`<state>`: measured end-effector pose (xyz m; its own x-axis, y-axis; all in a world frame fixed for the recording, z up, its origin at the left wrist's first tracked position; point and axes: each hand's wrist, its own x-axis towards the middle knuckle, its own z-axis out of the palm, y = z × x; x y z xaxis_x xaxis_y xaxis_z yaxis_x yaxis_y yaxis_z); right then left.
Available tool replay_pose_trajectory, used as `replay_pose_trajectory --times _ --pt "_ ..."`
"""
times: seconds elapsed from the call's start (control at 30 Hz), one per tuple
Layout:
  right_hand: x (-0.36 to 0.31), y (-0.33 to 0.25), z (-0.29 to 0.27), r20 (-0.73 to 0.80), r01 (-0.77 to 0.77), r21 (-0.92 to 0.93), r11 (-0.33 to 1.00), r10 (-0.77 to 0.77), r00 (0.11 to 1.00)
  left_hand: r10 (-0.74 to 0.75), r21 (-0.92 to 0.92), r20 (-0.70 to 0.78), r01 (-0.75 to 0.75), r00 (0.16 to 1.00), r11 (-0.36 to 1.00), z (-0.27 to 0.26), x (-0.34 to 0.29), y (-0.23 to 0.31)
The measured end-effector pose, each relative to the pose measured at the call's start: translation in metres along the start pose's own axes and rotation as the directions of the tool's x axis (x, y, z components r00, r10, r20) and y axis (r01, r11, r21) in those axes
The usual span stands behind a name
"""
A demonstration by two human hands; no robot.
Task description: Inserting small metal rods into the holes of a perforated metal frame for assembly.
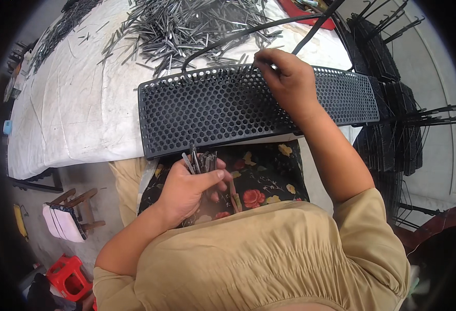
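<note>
A long black perforated rack (pixel 202 111) with rows of round holes lies across the near edge of the table. Along its far rows, dark pieces stand in some of the holes. My left hand (pixel 189 186) is closed around a bundle of thin dark metal strips (pixel 203 163), just in front of the rack's near edge. Over the far edge of the rack, my right hand (pixel 288 78) pinches with thumb and forefinger; what sits between the fingertips is too small to make out. A bent black bar (pixel 238 35) rises from the rack's far side.
A big heap of loose strips (pixel 178 26) covers the far middle of the white tablecloth (pixel 77 109); another pile (pixel 64 26) lies far left. Stacked black racks with hooked rods (pixel 394 119) stand at right. A stool with a pale seat (pixel 64 223) and a red plastic stool (pixel 68 277) are at lower left.
</note>
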<state>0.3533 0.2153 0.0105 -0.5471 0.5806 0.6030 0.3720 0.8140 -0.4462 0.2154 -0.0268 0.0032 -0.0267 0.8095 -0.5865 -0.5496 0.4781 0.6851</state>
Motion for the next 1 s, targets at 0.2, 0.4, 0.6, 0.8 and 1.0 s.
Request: replay_pose_trajectory --times 0.2,0.4,0.6,0.8,1.0 --pt "0.006 -0.001 -0.005 -0.021 0.037 -0.005 0.999 -0.037 0.999 -0.001 -0.008 0.000 0.001 1.000 1.000 -0.001 0.001 -0.001" --pt "0.008 0.005 -0.006 0.044 -0.006 0.029 1.000 0.005 0.999 -0.011 -0.009 -0.007 0.011 1.000 1.000 -0.002 0.002 -0.001" --pt "0.009 0.008 -0.009 0.154 -0.029 -0.039 0.999 0.034 0.987 -0.006 -0.009 0.002 0.006 1.000 1.000 -0.002 0.002 -0.002" --pt "0.007 0.011 -0.010 0.111 0.017 -0.007 1.000 -0.016 0.994 -0.009 -0.006 0.002 0.009 1.000 1.000 -0.001 0.002 -0.002" --pt "0.006 0.017 -0.009 0.150 0.080 -0.111 0.991 -0.063 0.987 -0.017 0.010 -0.005 0.017 1.000 1.000 -0.001 0.002 -0.001"
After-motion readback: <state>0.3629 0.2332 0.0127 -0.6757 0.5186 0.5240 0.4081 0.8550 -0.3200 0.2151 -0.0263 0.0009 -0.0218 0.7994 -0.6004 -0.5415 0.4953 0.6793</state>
